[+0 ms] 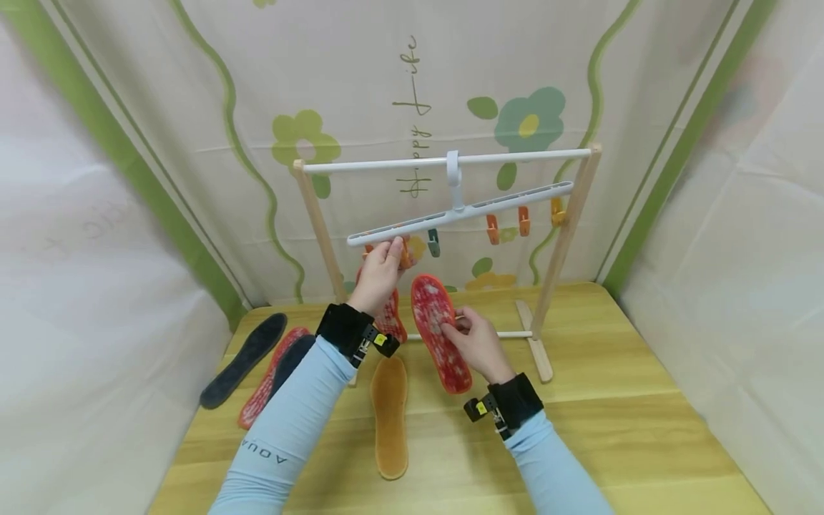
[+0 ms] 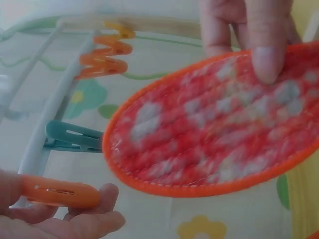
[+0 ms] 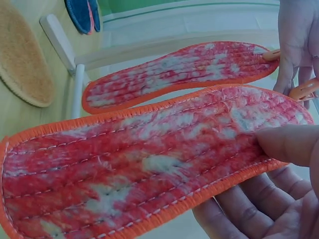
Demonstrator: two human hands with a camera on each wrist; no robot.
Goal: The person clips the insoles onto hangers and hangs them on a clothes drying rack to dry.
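My left hand (image 1: 394, 254) is raised to the left end of the white clip hanger (image 1: 460, 212) and pinches an orange clip (image 2: 62, 194) between thumb and fingers. My right hand (image 1: 458, 330) holds a red-and-white insole (image 1: 440, 332) upright by its edge, thumb on its face, with its toe end just right of that clip. In the left wrist view the insole's toe (image 2: 209, 134) hovers close to the pinched clip, apart from it. A second red insole (image 3: 184, 72) hangs behind my left wrist from another clip.
The hanger hangs on a wooden rack (image 1: 566, 236) with a white bar, and carries a teal clip (image 2: 72, 137) and more orange clips (image 1: 508, 225). A tan insole (image 1: 390, 415) lies on the wooden table (image 1: 611, 429); dark insoles (image 1: 244, 357) and another red one (image 1: 267, 383) lie left.
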